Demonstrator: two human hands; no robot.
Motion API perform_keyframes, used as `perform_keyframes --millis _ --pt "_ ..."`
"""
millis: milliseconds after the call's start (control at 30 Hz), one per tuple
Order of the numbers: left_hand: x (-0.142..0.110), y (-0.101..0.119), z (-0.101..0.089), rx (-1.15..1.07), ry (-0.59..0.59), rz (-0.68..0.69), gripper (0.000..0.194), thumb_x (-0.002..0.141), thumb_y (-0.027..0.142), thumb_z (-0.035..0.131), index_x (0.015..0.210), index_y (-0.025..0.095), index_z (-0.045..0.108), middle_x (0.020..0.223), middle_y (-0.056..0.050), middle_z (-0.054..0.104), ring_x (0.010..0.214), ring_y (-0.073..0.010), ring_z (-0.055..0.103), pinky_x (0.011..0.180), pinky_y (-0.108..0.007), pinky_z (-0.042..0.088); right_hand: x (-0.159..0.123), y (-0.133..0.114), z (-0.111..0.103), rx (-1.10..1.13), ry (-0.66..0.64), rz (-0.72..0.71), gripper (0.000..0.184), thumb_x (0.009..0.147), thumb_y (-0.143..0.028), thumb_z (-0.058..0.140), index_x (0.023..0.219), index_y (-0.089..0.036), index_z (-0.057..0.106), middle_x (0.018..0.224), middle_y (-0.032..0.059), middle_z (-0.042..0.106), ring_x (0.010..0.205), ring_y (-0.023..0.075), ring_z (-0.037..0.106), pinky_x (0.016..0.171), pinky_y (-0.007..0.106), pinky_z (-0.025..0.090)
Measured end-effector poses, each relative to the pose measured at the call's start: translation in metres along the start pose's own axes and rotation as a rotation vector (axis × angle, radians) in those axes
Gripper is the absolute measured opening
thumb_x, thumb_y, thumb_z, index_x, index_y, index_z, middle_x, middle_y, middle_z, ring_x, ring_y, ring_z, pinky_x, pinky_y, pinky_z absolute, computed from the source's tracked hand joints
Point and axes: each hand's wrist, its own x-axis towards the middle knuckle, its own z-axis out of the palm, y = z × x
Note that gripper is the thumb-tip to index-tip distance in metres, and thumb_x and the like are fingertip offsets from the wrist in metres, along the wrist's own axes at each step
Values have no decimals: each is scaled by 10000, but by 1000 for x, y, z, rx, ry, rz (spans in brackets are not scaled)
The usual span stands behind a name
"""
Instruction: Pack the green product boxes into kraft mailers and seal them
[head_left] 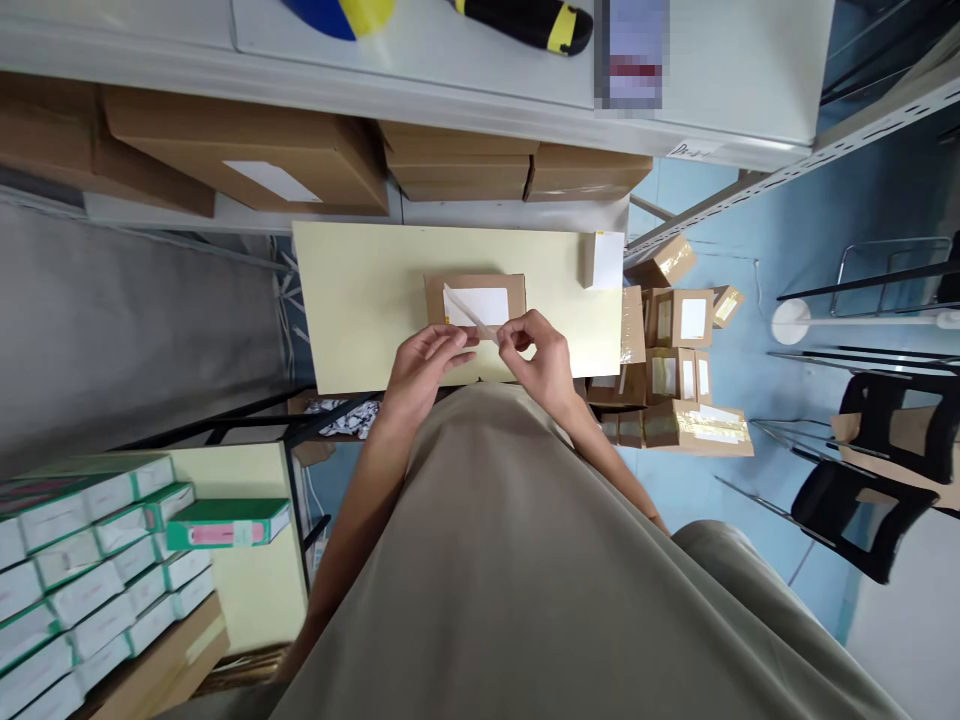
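A small cardboard box [513, 287] with a white label [491, 300] on top lies on the cream tabletop [360, 300] in front of me. Across the label runs a thin pale strip [466, 308], paper or film, slanting down to my fingers. My right hand [541, 358] pinches the strip's near end between thumb and forefinger. At the box's near left edge, my left hand [429, 365] has its thumb and fingertips closed together on the strip. The exact contact under the left fingertips is partly hidden.
A white box [604, 260] stands at the table's right end. Brown cartons [247, 150] fill the shelf behind; a black-and-yellow handle [532, 22] lies above. Several taped cartons [682, 318] sit on the floor at right. Green-and-white boxes [97, 560] are stacked at lower left.
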Motion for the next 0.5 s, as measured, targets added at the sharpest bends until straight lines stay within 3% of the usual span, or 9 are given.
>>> perform_keyframes --millis 267,367,500 --pt "7 -15 23 -26 69 13 470 835 620 918 1017 261 674 1104 -37 753 1081 -225 751 922 -367 628 -11 11 7 -275 -213 -125 165 1132 -239 618 1091 -236 777 1011 43 715 828 168 679 858 325 565" --pt "8 -21 26 20 111 19 459 835 604 896 1039 266 661 1100 -45 755 1076 -233 749 888 -361 616 -11 18 6 -311 -284 -117 171 1146 -255 625 1147 -238 795 1098 61 750 846 170 698 885 336 568" --pt "8 -29 22 21 176 4 475 775 578 905 1041 267 662 1074 -42 771 1029 -229 751 824 -334 602 -10 25 -1 -277 -394 -92 142 1134 -319 701 1215 -243 791 1171 55 768 784 151 691 801 318 554"
